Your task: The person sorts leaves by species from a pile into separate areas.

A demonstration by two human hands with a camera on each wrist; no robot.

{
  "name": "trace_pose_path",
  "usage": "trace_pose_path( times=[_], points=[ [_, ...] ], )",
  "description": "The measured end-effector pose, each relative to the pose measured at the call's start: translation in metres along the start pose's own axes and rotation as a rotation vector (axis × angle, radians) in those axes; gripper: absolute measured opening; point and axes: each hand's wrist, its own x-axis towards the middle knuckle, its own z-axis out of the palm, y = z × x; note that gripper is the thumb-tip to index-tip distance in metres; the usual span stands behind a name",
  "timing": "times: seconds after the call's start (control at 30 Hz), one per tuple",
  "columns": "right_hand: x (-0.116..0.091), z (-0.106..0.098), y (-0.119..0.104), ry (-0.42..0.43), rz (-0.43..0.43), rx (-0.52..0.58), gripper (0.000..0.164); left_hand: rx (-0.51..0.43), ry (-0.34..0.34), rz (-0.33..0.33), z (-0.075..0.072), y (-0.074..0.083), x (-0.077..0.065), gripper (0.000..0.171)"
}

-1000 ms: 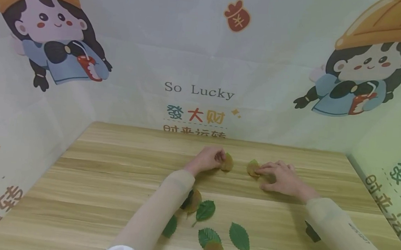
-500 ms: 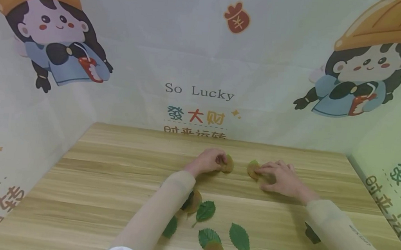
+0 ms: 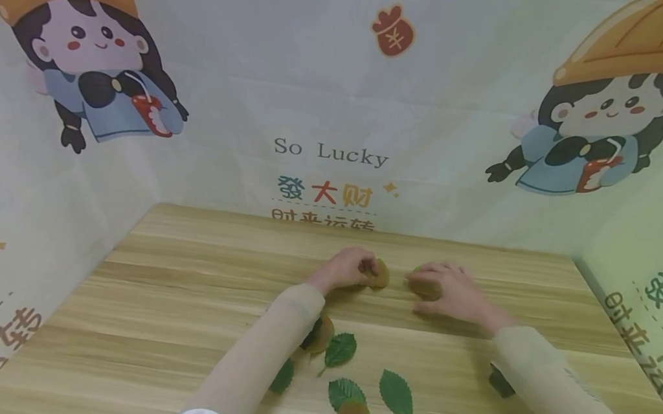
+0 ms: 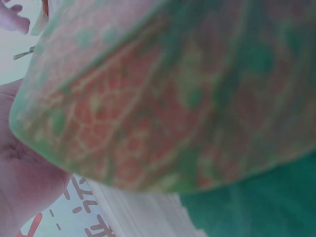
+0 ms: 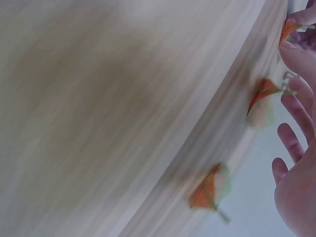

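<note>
Head view — green leaves (image 3: 396,394) on the table (image 3: 215,269).
Left hand (image 3: 350,267) pinches a brownish leaf (image 3: 382,276); right hand (image 3: 454,292) pinches an orange leaf (image 5: 287,32) — both beyond the green leaves.

We have a wood-grained surface (image 3: 186,273), a matt backdrop (image 3: 330,77) and ribbed leaves (image 3: 395,394).
The surface looks smooth, streaked with grain and carrying a faint satin sheen; we cannot tell solid wood from a laminate. The backdrop looks like thin printed cloth, softly creased. On the leaves we make out ribbed veins, though not whether they are plastic or fabric; close up, the mottled leaf (image 4: 123,113) shows a fine net of veins over a dull skin. The sleeves (image 3: 262,351) look like smooth, matt cloth.
</note>
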Motion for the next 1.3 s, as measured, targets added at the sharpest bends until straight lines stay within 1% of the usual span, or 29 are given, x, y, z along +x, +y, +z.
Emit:
trace_pose_path(
  times=[0.1,0.2,0.43,0.6,1.03,1.17,1.3],
  points=[
    [0.007,0.003,-0.007,-0.003,-0.004,-0.008,0.057,0.0,-0.003,-0.001,0.0,0.0,0.0,0.02],
    [0.014,0.007,-0.013,-0.008,-0.009,0.01,0.056,0.0,-0.002,0.003,0.0,-0.001,0.0,0.019],
    [0.025,0.017,-0.018,-0.045,-0.035,0.014,0.055,-0.002,-0.011,0.003,0.002,-0.001,0.001,0.021],
    [0.026,0.021,-0.017,-0.058,-0.038,0.028,0.052,-0.005,-0.015,0.003,0.002,-0.002,0.001,0.021],
    [0.025,0.022,-0.018,-0.079,-0.064,0.029,0.047,-0.002,-0.022,-0.01,0.001,-0.001,0.0,0.021],
    [0.024,0.022,-0.019,-0.093,-0.07,0.037,0.046,0.007,-0.022,-0.014,-0.003,0.003,-0.004,0.023],
    [0.024,0.022,-0.017,-0.102,-0.064,0.037,0.046,0.005,-0.029,-0.036,-0.013,0.007,-0.009,0.031]
  ],
)
